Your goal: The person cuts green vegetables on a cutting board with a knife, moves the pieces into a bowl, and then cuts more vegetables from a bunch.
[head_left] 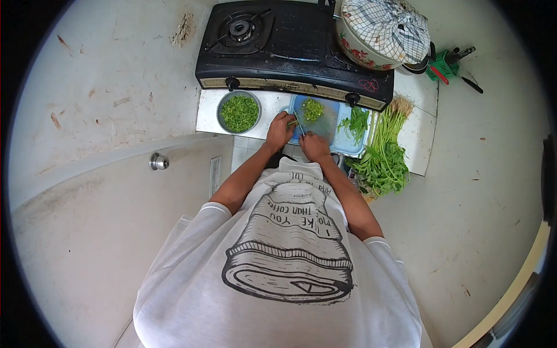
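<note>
My left hand (pixel 281 129) is closed on a small bunch of green stems (pixel 292 123) at the left edge of a blue cutting board (pixel 325 130). In my right hand (pixel 315 146) is a knife (pixel 300 125), its thin blade pointing away from me beside the stems. A small heap of chopped greens (pixel 313 109) lies on the board just beyond the blade. Loose leaves (pixel 355 124) rest on a light blue tray (pixel 350 146) right of the board. My fingers partly hide the stems and the knife handle.
A grey bowl (pixel 219 120) of chopped greens stands left of the board. Behind is a black gas stove (pixel 301 32) bearing a cloth-covered pot (pixel 361 49). A bundle of leafy greens with roots (pixel 387 145) overhangs the counter at right. A green basket (pixel 439 65) holds utensils.
</note>
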The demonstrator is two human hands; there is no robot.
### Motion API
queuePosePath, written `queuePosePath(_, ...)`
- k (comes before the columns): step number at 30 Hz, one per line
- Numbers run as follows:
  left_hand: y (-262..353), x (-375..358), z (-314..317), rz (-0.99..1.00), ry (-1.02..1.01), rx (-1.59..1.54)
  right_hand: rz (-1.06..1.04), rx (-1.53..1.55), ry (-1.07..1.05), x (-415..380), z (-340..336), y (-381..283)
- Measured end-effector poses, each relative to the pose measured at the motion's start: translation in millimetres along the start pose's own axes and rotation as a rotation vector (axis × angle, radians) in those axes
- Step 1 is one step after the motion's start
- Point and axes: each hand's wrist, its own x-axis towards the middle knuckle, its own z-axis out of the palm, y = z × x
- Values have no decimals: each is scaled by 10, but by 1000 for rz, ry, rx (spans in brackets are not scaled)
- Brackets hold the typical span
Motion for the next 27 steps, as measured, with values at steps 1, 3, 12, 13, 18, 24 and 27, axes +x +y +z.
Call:
queuePosePath(1, -7, -1, 9, 3, 6, 4, -11, 2, 0, -7, -37, -18)
queuePosePath(3, -10, -6, 13, 5, 14, 13, -35, 7, -1, -12, -95, -50)
queuePosePath(12, -43, -17, 38, 15, 19, 45, 50, -38, -22, -66, -11, -1)
queuePosePath(13, -33, -17, 37, 16, 17, 50, 37, -37, -23, -69, -50, -32)
queuePosePath(18, -41, -23, 21, 19, 4, 23, -21, -20, 12, 25, -152, -104)
queuePosePath(24, -40, -2, 13, 43, -2, 13, 52, -20, 6, -37, -14, 84)
queuePosePath(27, -39, 7, 1, 50, -7, 16, 53, -10, -42, -37, -110, 19)
